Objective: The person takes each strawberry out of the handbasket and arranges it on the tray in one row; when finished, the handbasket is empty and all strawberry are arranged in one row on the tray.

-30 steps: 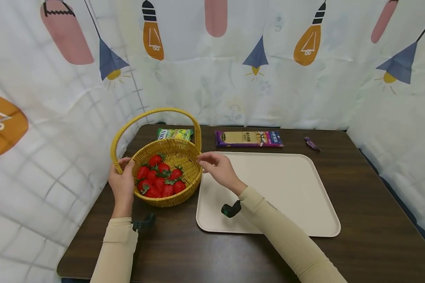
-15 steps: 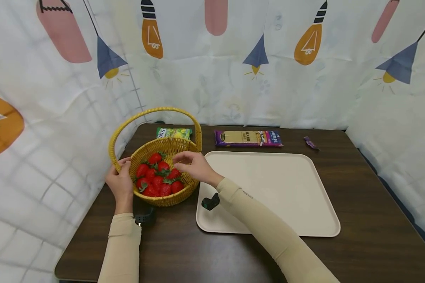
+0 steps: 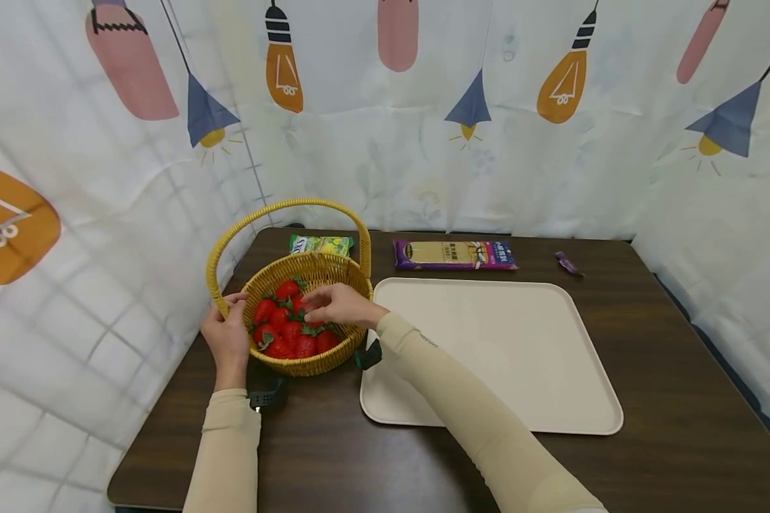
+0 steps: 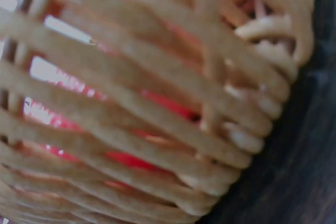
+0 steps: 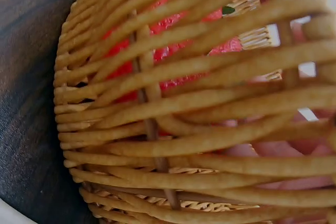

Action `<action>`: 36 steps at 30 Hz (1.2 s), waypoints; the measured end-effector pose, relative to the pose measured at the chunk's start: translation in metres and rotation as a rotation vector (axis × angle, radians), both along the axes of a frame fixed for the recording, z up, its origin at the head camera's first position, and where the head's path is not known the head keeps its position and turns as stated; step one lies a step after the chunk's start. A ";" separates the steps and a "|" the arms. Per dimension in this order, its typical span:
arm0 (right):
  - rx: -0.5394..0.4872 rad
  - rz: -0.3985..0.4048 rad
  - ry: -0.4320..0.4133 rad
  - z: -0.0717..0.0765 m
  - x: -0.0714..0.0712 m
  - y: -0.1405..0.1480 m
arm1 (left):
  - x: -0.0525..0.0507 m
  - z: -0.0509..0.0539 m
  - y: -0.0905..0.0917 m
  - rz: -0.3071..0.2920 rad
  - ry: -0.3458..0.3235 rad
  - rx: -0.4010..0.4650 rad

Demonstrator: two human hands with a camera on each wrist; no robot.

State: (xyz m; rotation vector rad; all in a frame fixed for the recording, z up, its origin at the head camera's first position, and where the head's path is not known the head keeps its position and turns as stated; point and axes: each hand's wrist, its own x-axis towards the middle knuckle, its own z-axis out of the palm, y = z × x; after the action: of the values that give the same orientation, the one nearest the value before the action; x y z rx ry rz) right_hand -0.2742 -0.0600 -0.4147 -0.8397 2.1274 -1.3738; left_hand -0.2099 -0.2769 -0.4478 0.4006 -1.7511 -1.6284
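Observation:
A yellow wicker basket (image 3: pixel 311 367) with a tall arched handle stands at the left of the table, holding several red strawberries (image 3: pixel 279 348) with green leaves. My left hand (image 3: pixel 228 343) grips the basket's left side at the foot of the handle, thumb near the rim. Over the right rim reaches my right hand (image 3: pixel 343 305), its fingers and thumb apart at the upper strawberries; whether they touch one is unclear. Both wrist views look closely at the basket's woven wall (image 4: pixel 157 114), with red strawberries (image 5: pixel 173 51) showing through the gaps.
A cream tray (image 3: pixel 494 356) lies right of the basket, close to it. Behind are a green snack packet (image 3: pixel 324 245), a purple packet of noodles (image 3: pixel 454 255) and a small purple wrapped sweet (image 3: pixel 568 263). Printed curtains surround the dark wooden table (image 3: pixel 334 456).
My right hand has moved left from the basket's right rim to over the strawberries, its fingers now lower among them. The left hand keeps its grip on the basket.

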 end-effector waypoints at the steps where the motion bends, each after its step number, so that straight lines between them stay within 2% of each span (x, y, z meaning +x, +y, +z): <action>1: 0.023 0.021 0.017 -0.001 0.000 0.000 | 0.000 -0.001 0.000 0.002 0.001 -0.009; 6: 0.107 0.102 0.079 -0.003 0.002 -0.001 | 0.001 -0.003 0.001 0.019 0.021 -0.030; 11: 0.217 0.208 0.112 0.001 0.000 -0.003 | -0.001 -0.001 0.001 0.021 0.034 0.009; 15: 0.204 0.272 0.049 0.002 -0.001 -0.001 | -0.003 -0.001 0.000 0.011 0.024 0.022; 20: 0.150 0.291 -0.051 0.000 -0.001 0.000 | -0.003 -0.003 -0.002 -0.001 -0.014 0.059; 24: 0.191 0.318 -0.025 -0.001 0.001 -0.002 | -0.001 -0.004 -0.002 0.004 -0.016 0.061; 30: 0.317 0.402 0.072 -0.001 0.002 -0.007 | 0.001 -0.005 0.000 0.022 -0.012 0.043; 36: 0.322 0.439 0.073 -0.001 0.002 -0.008 | 0.000 -0.004 0.001 0.036 -0.008 0.016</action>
State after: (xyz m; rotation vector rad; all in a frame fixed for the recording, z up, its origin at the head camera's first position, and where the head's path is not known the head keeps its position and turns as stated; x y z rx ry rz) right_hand -0.2726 -0.0678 -0.4153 -1.1454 1.9841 -0.7660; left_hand -0.2100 -0.2762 -0.4522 0.4446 -1.7279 -1.6185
